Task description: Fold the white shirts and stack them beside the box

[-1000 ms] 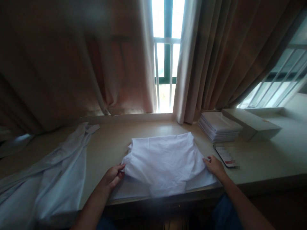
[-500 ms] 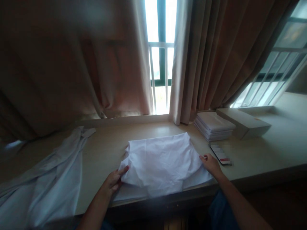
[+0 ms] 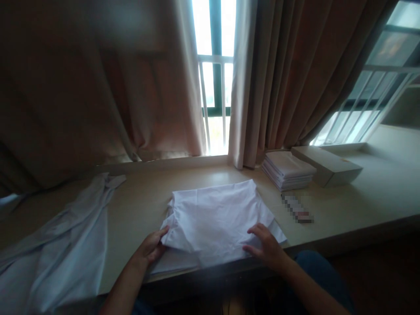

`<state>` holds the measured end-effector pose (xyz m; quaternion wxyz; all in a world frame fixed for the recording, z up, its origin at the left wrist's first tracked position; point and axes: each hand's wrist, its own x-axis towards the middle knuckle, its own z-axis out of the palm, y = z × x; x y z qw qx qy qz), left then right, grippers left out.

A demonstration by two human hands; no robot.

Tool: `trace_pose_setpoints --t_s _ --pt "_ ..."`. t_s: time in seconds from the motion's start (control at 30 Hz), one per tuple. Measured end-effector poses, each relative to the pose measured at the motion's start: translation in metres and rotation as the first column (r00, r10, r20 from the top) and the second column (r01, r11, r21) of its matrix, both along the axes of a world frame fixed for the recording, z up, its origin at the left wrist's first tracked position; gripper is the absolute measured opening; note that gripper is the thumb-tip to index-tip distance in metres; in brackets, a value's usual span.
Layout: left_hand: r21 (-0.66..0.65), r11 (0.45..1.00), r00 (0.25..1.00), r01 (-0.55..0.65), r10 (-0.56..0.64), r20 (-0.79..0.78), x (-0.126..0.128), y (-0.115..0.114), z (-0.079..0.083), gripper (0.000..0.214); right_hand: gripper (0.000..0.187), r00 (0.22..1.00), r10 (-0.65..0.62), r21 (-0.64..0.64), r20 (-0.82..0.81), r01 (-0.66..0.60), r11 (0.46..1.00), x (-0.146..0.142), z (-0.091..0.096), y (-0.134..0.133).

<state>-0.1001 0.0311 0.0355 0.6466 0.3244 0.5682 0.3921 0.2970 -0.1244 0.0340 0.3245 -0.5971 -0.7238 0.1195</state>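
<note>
A folded white garment [image 3: 216, 216] lies on the pale tabletop [image 3: 144, 201] in front of me, near the front edge. My left hand [image 3: 151, 247] holds its lower left corner, fingers curled round the fabric edge. My right hand [image 3: 266, 246] rests on top of the garment's lower right part, fingers spread and pressing down on the cloth.
A loose white garment [image 3: 65, 245] sprawls over the table's left end. At the back right sit a stack of folded white cloths [image 3: 287, 170], a flat box [image 3: 324, 164] and a small card [image 3: 297, 209]. Brown curtains [image 3: 295, 74] hang before barred windows behind the table.
My right hand has moved from the garment's right edge inward onto its lower right surface. My left hand stays at the left corner. The view shifted slightly right.
</note>
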Motion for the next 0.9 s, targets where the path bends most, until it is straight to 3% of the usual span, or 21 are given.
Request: trace_pose_setpoints --t_s 0.07,0.13,0.17,0.2,0.23,0.3,0.4,0.57,0.7,0.9 --pt "0.139 0.987 0.940 -0.075 0.116 -0.321 0.001 -0.009 0.010 0.034 0.061 0.990 0.123 -0.003 0.066 -0.123 0.992 -0.026 -0.002 -0.013" --pt "0.413 0.906 0.688 -0.091 0.357 -0.632 0.004 -0.026 0.015 0.047 0.074 0.969 0.187 -0.009 0.162 -0.188 0.982 -0.044 -0.002 -0.018" --pt "0.534 0.845 0.552 -0.022 0.456 -0.698 0.008 -0.037 0.015 0.049 0.074 0.958 0.200 -0.010 0.206 -0.202 0.979 -0.049 -0.002 -0.018" --pt "0.608 0.788 0.470 0.094 0.503 -0.725 0.013 -0.050 0.013 0.045 0.071 0.948 0.204 -0.012 0.244 -0.207 0.978 -0.054 -0.002 -0.016" --pt "0.633 0.738 0.453 0.232 0.494 -0.742 0.019 -0.063 0.009 0.036 0.065 0.940 0.204 -0.016 0.272 -0.207 0.978 -0.057 -0.002 -0.012" --pt "0.590 0.641 0.520 0.491 0.328 -0.789 0.034 -0.089 -0.003 0.020 0.051 0.931 0.193 -0.029 0.310 -0.194 0.981 -0.061 -0.002 -0.005" --pt "0.498 0.529 0.488 0.687 0.171 -0.856 0.054 -0.115 -0.020 0.022 0.036 0.931 0.123 -0.027 0.343 -0.121 0.992 -0.068 -0.002 0.004" --pt "0.402 0.451 0.320 0.797 0.249 -0.914 0.062 -0.119 -0.025 0.021 0.032 0.934 -0.048 0.035 0.355 0.038 0.999 -0.078 0.000 0.006" --pt "0.415 0.414 0.314 0.810 0.291 -0.904 0.060 -0.111 -0.029 0.014 0.044 0.939 -0.117 0.056 0.325 0.104 0.993 -0.071 0.002 0.000" --pt "0.414 0.392 0.285 0.822 0.346 -0.894 0.059 -0.106 -0.040 0.015 0.033 0.897 -0.237 0.066 0.374 0.229 0.971 -0.032 -0.011 -0.011"
